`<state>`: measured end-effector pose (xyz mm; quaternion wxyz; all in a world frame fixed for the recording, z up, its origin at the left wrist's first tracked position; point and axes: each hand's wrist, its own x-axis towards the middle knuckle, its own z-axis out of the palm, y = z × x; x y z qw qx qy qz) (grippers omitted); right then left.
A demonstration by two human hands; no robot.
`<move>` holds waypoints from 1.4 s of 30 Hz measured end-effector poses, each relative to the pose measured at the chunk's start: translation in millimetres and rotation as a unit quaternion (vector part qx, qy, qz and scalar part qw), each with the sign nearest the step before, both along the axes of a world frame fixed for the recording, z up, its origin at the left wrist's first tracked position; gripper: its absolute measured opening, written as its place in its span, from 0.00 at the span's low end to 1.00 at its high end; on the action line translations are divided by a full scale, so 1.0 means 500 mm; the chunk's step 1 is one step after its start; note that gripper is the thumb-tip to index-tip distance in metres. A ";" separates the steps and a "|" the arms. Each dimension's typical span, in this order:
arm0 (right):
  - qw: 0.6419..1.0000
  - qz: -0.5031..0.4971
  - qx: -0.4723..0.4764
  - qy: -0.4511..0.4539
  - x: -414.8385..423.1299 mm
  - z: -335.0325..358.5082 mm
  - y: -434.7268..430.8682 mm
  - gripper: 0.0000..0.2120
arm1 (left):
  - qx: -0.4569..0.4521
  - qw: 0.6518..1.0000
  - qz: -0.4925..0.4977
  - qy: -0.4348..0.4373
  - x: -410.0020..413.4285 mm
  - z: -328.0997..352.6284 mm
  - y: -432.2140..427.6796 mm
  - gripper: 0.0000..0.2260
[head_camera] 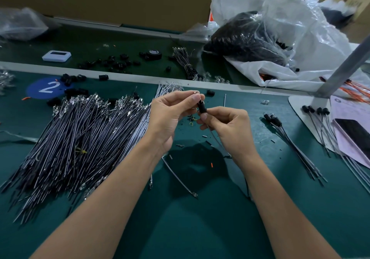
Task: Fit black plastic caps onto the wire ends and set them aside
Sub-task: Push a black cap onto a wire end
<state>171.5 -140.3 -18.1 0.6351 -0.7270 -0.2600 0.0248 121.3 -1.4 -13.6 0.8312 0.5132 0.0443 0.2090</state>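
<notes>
Cap (201, 106): centre, above tabletop (200, 228), pinched by fingers (194, 99) of left hand (170, 114) | wire (215, 136): pinched by right hand (226, 126) at cap's 6 o'clock | likely light, slippery; wire limp, grip near tip

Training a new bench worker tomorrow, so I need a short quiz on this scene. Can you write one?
1. True or false: the uncapped wire pile lies on the person's left.
2. Which number is on the blue disc? A) 2 B) 5 C) 8
3. Fill in: the left hand and right hand pinch one black ____ between them.
Key: 1 true; 2 A; 3 cap.
</notes>
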 end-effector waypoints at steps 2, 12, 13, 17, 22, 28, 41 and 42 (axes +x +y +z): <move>1.000 0.006 0.000 0.005 -0.001 0.001 0.000 0.07 | -0.006 1.000 -0.005 -0.002 0.000 0.000 0.002 0.04; 1.000 0.019 0.000 -0.001 -0.006 0.003 0.001 0.04 | 0.085 0.996 0.015 -0.024 -0.002 -0.006 -0.005 0.06; 1.000 0.017 -0.006 -0.008 -0.006 0.002 0.001 0.04 | 0.080 0.996 0.010 -0.026 -0.001 -0.006 -0.004 0.07; 0.999 0.010 -0.012 -0.028 -0.005 0.000 0.002 0.03 | 0.071 0.997 -0.008 -0.040 -0.002 -0.009 -0.003 0.04; 0.999 -0.018 0.030 -0.034 0.001 0.000 -0.002 0.05 | 0.115 0.992 -0.049 -0.007 0.002 -0.015 -0.019 0.14; 0.997 -0.002 0.063 -0.034 -0.003 -0.002 0.001 0.05 | 0.082 0.996 -0.024 -0.040 -0.001 -0.009 -0.025 0.08; 0.995 -0.006 0.082 -0.052 -0.014 -0.002 0.005 0.05 | 0.079 0.995 -0.018 -0.060 -0.003 0.003 -0.031 0.08; 0.995 -0.013 0.088 -0.048 -0.015 -0.003 0.003 0.04 | 0.086 0.995 -0.015 -0.044 -0.002 0.000 -0.034 0.08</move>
